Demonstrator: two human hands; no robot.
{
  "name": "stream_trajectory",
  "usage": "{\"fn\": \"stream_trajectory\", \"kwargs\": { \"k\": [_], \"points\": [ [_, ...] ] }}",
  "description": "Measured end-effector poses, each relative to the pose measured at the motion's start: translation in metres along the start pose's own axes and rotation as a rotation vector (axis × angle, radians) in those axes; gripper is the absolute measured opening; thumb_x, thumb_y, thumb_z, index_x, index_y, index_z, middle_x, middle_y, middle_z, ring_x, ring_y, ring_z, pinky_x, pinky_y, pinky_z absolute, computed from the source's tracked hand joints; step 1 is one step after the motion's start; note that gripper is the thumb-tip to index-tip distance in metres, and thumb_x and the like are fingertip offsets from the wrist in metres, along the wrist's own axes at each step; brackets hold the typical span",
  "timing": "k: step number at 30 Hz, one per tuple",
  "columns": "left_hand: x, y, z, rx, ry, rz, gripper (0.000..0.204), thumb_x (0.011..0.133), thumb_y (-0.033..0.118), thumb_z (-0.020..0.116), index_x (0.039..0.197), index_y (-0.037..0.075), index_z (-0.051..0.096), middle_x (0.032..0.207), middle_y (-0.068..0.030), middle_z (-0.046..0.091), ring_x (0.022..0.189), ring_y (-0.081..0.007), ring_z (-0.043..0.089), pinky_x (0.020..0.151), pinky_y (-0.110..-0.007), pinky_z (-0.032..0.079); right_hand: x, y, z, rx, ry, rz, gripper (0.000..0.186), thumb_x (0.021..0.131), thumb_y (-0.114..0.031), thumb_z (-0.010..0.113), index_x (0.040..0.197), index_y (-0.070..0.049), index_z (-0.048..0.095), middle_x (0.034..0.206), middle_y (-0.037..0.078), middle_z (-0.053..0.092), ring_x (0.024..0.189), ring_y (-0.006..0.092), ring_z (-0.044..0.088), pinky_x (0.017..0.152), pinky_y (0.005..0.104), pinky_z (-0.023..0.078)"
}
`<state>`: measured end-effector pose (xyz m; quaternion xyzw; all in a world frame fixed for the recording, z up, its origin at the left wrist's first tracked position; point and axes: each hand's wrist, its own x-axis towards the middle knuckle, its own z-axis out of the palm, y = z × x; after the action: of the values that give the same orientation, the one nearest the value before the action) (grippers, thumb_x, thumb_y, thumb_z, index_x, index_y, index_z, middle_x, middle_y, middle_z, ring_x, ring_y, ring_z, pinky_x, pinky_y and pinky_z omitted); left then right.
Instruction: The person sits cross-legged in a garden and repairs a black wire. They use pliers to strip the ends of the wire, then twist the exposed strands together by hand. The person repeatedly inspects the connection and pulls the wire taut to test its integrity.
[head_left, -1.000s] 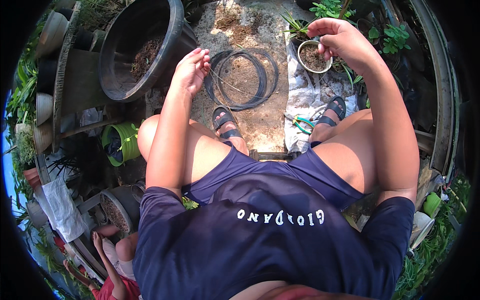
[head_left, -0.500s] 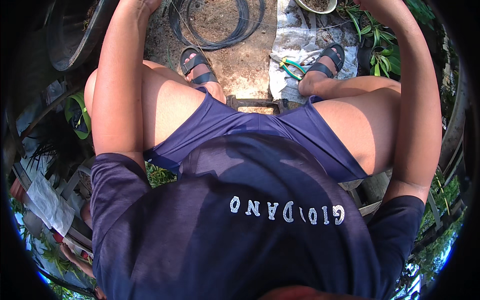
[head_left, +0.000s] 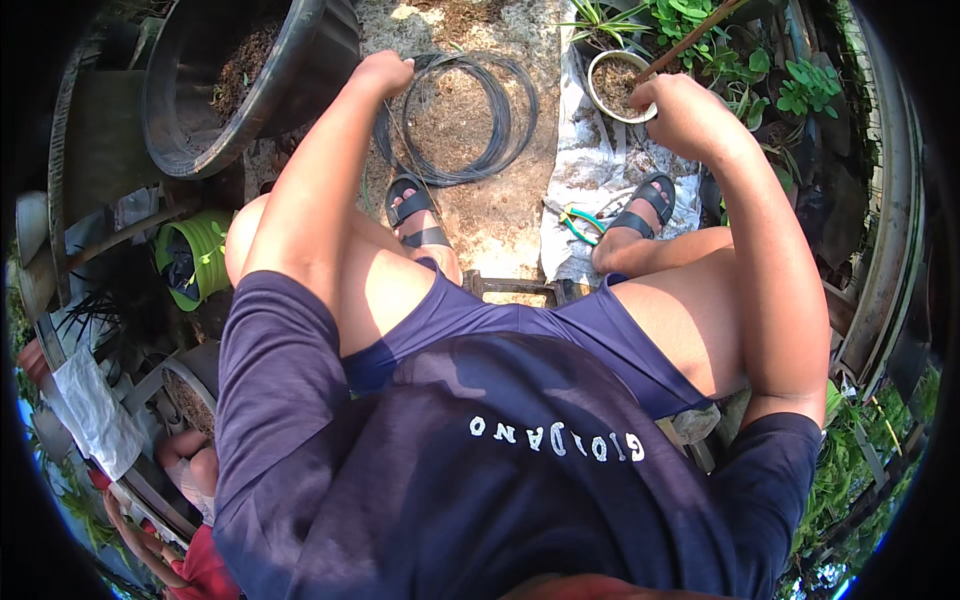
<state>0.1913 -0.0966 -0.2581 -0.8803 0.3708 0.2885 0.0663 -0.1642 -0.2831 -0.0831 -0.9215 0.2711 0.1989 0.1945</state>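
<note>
The person sat with both arms stretched toward the far side, knees spread. The left hand (head_left: 384,74) stood at the far left of the coil of dark wire (head_left: 455,178), its fingers curled in toward the palm with little gap between them; whether they had hold of a strand could not be told, as the back of the hand hid the grip. The coil lay in loose rings on the sunlit ground (head_left: 510,225), just beyond the left sandal (head_left: 424,235). The right hand (head_left: 690,115) was bent at the wrist near the right rim of the white pot (head_left: 591,88), covering part of it from view; its fingers were curled, and it could not be told whether they pinched anything or touched the pot. The pot held brown soil and sat at the far end of a white sheet (head_left: 575,180), with a brown stick (head_left: 690,38) slanting away to the far right. Nearer, green-handled pliers (head_left: 588,215) lay on the sheet just left of the right sandal (head_left: 632,222). A large black pot (head_left: 320,70) containing soil lay at the far left, and a lime-green pot (head_left: 205,260) lay nearer on that side.
</note>
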Motion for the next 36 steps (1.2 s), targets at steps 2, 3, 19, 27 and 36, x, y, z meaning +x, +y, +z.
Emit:
{"fn": "stream_trajectory", "kwargs": {
  "k": [2, 3, 19, 27, 36],
  "points": [
    [0.024, 0.006, 0.018, -0.096, 0.024, -0.017, 0.043, 0.099, 0.037, 0.047, 0.124, 0.006, 0.062, 0.129, -0.0186, 0.061, 0.122, -0.0357, 0.056, 0.103, -0.044, 0.044, 0.003, -0.006, 0.0, -0.029, -0.142, 0.051, 0.039, 0.067, 0.005, 0.061, 0.104, -0.003, 0.073, 0.099, 0.02, 0.071, 0.098, 0.0342, 0.068, 0.089, 0.0397, 0.054],
    [0.034, 0.011, 0.029, -0.18, 0.098, 0.036, 0.04, 0.099, 0.035, 0.047, 0.124, 0.008, 0.062, 0.129, -0.0179, 0.062, 0.121, -0.0355, 0.057, 0.103, -0.043, 0.044, 0.003, -0.008, 0.002, -0.076, -0.194, 0.041, 0.04, 0.066, 0.005, 0.061, 0.103, -0.003, 0.073, 0.094, 0.021, 0.071, 0.094, 0.0347, 0.069, 0.085, 0.0407, 0.055],
    [0.078, 0.061, 0.087, -0.597, -0.155, 0.313, 0.036, 0.099, 0.039, 0.057, 0.116, 0.01, 0.069, 0.108, -0.0079, 0.069, 0.099, -0.0217, 0.064, 0.09, -0.038, 0.047, 0.003, -0.003, 0.038, -0.203, -0.54, 0.023, 0.028, 0.08, -0.018, 0.068, 0.106, -0.007, 0.073, 0.097, 0.02, 0.071, 0.095, 0.0352, 0.068, 0.084, 0.0435, 0.056],
    [0.072, 0.035, 0.071, -0.976, -0.082, 0.094, 0.025, 0.101, 0.033, 0.055, 0.103, 0.011, 0.067, 0.088, 0.0004, 0.062, 0.069, -0.0085, 0.05, 0.062, -0.026, 0.042, -0.006, -0.009, 0.03, -0.206, -0.543, 0.087, 0.028, 0.071, -0.008, 0.069, 0.098, -0.002, 0.073, 0.096, 0.019, 0.072, 0.093, 0.0338, 0.07, 0.081, 0.0423, 0.057],
    [0.064, 0.03, 0.062, -1.163, 0.422, 0.008, 0.021, 0.102, 0.02, 0.051, 0.097, 0.004, 0.062, 0.084, -0.0031, 0.065, 0.075, -0.0117, 0.059, 0.071, -0.028, 0.048, -0.026, -0.004, 0.039, -0.185, -0.483, 0.088, 0.024, 0.07, -0.006, 0.07, 0.092, 0.001, 0.074, 0.096, 0.02, 0.072, 0.093, 0.0327, 0.071, 0.08, 0.0405, 0.058]
  ]
}}
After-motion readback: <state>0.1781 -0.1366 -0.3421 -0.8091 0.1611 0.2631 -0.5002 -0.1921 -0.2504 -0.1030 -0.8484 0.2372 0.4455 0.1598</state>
